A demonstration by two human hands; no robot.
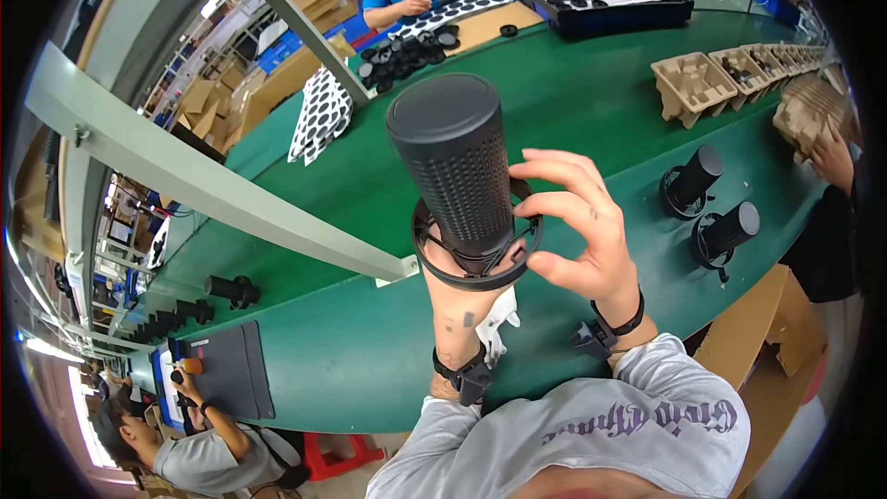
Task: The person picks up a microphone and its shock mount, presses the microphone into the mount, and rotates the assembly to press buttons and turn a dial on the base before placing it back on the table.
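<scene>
A black cylindrical microphone (462,171) with a mesh body and a flat round top stands slightly tilted above the bench, in front of me. Around its lower end sits a round black shock mount (462,280) with thin cords. My left hand (445,290) supports it from underneath; its fingers are mostly hidden behind the mount. My right hand (584,226) is at the mount's right side, fingers curved and thumb below, fingertips on the ring. A small white cloth-like item (502,319) lies beyond my left wrist.
Two more mounted microphones, one (695,176) behind the other (730,233), lie to the right. Moulded pulp trays (693,88) line the far right. A grey metal post (231,180) crosses on the left. Co-workers sit across, at lower left and at right; a black tray (601,18) holds round parts.
</scene>
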